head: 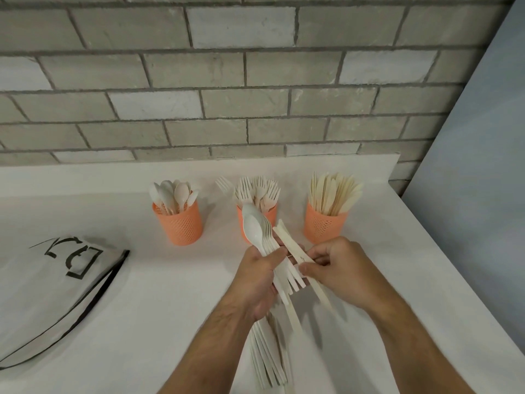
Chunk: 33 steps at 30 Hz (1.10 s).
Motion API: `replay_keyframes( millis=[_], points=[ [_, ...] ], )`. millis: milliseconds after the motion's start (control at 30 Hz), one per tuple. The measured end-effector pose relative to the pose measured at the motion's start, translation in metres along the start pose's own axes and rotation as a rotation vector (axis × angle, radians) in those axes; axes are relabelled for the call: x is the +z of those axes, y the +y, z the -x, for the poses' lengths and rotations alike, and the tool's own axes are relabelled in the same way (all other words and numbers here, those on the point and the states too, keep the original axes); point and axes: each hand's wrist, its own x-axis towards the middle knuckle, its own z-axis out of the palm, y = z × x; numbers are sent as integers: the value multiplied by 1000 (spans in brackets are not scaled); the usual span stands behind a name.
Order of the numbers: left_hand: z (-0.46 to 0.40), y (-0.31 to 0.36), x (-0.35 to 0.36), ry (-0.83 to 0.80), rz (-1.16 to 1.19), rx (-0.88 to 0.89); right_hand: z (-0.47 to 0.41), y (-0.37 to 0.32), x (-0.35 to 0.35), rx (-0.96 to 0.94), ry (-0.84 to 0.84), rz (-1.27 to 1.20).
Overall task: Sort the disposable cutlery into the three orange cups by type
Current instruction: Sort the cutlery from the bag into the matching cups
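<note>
**Pulling the knives out of the bundle, cups already filling up**

Closest to the camera, the left hand [260,275] is wrapped around a fat bundle [265,282] of white cutlery, fingers curled tight around the middle of it. The bundle runs roughly near-to-far: spoon bowls stick out past the fingers toward the cups, and the rest trails down under the wrist toward the bottom edge. That lower part is blurry, so I can't say what's all in there.

Right beside it, the right hand [331,270] pinches a couple of flat knife-looking pieces [287,240] between thumb and fingertips. Those lie slanted, far ends pointing up-left across the bundle, near ends pointing down-right under the hand. They touch or cross the bundle, so they don't look fully separated yet.

The thing that matters for the next move, I'd guess: the knife cup [324,223] sits right of the hands and the right hand is the nearer one, so it's a short reach forward and a little right, tipping the pieces upright first.

Further back on the counter [142,308], three orange cups in a row:
- left cup [179,226]: spoons, bowls up
- middle cup [268,216]: forks, tines up, partly hidden behind the spoon bowls
- right one: knives, packed fairly full

A bag [56,285] lies off to the left. Brick wall [255,81] behind everything.
</note>
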Motion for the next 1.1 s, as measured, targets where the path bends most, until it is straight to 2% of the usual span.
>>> replay_keyframes(
  millis=[133,200,333,433,667,833,867,900,1000,1033,1100],
  points=[
    [-2,-1,-2,-7,74,-21,-3,2,-10,29,-61,-257],
    [-4,-3,-4,7,105,-38,-13,2,-19,2,63,-372],
    [-5,-7,-6,32,144,-30,-51,-5,-50,-117,445,-523],
    [-7,-6,-6,20,199,-6,-83,-5,-62,-144,579,-500],
    [-1,1,-4,-135,289,37,-120,20,-53,-46,579,-400],
    [-3,3,-8,-127,361,54,-73,-4,-51,-218,687,-173],
    [-4,4,-9,-119,376,59,-56,-9,-45,-246,621,-173],
    [-5,4,-10,-108,386,68,-39,-12,-36,-259,487,-175],
    [-7,8,-13,-81,421,104,1,-16,-3,-185,-37,-106],
    [-7,9,-14,-75,434,110,8,-16,7,-131,-138,-89],
    [-7,11,-16,-60,442,116,15,-17,19,-31,-202,-103]
  ],
)
